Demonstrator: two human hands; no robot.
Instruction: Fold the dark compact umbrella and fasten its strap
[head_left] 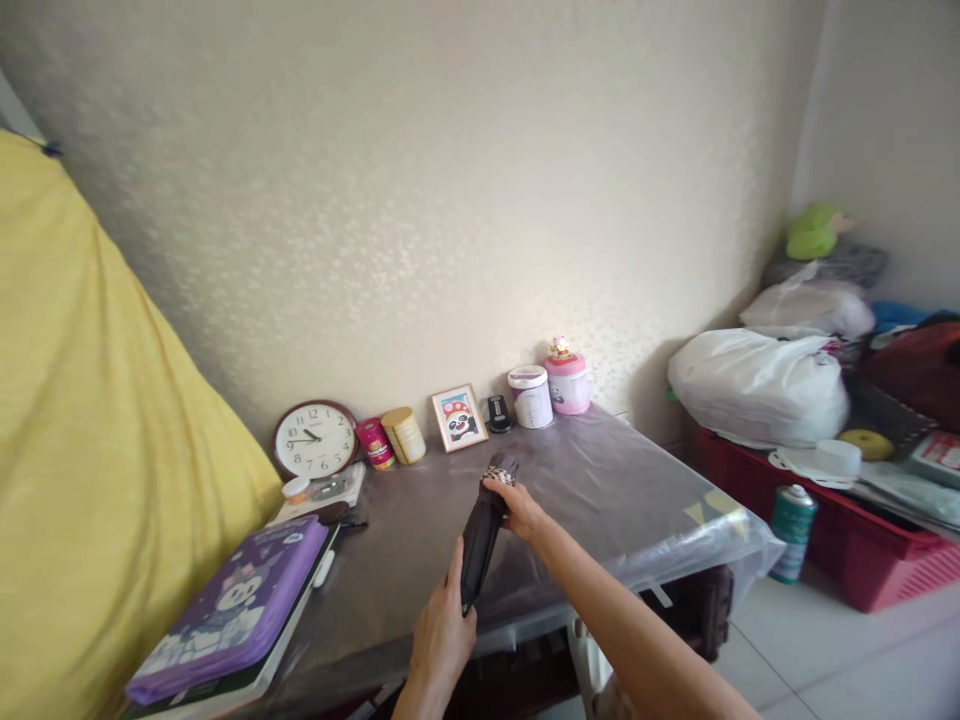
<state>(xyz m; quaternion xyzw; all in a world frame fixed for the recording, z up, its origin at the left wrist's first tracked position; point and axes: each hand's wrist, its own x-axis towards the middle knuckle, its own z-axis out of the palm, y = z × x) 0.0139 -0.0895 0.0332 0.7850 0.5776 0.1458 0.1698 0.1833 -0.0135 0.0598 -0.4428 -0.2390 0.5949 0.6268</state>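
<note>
A black folded umbrella [480, 540] is held at a slant over the table's front part. My left hand [444, 625] is closed around its lower end, thumb lying along the side. My right hand [519, 508] grips the upper end, where a patterned band and thin rib tips show. Part of the umbrella is hidden behind my fingers. Beneath it lies the plastic-covered table [585, 500].
Along the wall stand a round clock [315, 440], a pink can [374, 445], a yellow can [403, 436], a framed panda picture [459, 418] and two tubs. At left lies a purple case [240, 605]. On the floor at right are a spray can [793, 535] and red basket [885, 560].
</note>
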